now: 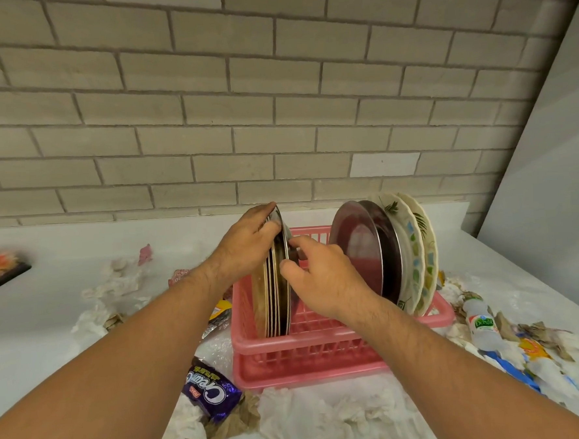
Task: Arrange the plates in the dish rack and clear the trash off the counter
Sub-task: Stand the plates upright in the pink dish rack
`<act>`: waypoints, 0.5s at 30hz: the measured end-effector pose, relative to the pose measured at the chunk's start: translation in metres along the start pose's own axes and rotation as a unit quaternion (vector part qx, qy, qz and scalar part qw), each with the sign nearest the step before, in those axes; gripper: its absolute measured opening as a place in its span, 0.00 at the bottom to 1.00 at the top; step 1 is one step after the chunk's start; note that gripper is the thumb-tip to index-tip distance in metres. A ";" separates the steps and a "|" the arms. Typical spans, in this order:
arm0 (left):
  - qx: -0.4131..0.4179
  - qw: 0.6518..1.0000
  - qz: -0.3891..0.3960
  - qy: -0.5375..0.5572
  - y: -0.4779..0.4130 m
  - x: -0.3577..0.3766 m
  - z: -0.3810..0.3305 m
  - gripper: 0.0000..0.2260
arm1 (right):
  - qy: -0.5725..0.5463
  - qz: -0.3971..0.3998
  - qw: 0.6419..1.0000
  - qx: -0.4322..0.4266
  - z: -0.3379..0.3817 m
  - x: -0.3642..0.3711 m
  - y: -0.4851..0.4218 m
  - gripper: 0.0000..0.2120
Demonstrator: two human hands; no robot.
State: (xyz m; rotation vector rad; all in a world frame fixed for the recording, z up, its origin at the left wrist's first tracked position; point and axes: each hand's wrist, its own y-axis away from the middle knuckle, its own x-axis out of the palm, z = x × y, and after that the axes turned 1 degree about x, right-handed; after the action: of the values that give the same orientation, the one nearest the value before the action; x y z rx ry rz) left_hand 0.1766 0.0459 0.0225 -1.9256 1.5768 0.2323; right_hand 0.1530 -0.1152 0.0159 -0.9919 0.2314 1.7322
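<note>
**Left hand (pixel 248 235) and right hand (pixel 322 275) clamp the plate stack (pixel 274 305)**

Standing on edge at the left end of the pink dish rack (pixel 306 354), the stack has its faces turned left and right. The left hand curls over its top rim from the outer side, and the right hand pinches the rim of the innermost plate. Empty slots lie to the right, between this stack and the leaning plates (pixel 357 245) at the far end. The right hand is nearer that gap. Tissues (pixel 310 418), a biscuit wrapper (pixel 212 390) and a bottle (pixel 481 326) still litter the table (pixel 33 320).
</note>
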 end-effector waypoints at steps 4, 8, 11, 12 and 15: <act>0.011 0.999 0.014 -0.027 -0.001 0.001 -0.003 0.19 | -0.027 0.001 1.000 0.015 -0.001 -0.003 0.003 0.13; 0.009 1.000 0.009 -0.028 0.000 -0.001 -0.009 0.18 | -0.045 0.003 0.999 0.019 0.001 -0.003 0.005 0.14; -0.006 0.999 0.009 -0.035 0.000 -0.004 -0.014 0.15 | -0.036 0.000 0.999 0.024 0.003 -0.002 0.005 0.14; -0.013 0.999 0.008 -0.036 -0.001 -0.005 -0.015 0.14 | -0.030 0.000 0.999 0.024 0.004 -0.002 0.005 0.13; -0.017 0.997 -0.001 -0.074 -0.003 -0.006 -0.013 0.16 | 0.010 -0.002 1.000 0.015 0.007 -0.005 0.004 0.11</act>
State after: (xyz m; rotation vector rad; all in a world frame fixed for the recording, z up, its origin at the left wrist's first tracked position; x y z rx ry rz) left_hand 0.1745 0.0442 0.0366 -1.8911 1.4820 0.3935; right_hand 0.1464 -0.1156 0.0226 -0.9873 0.2671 1.7111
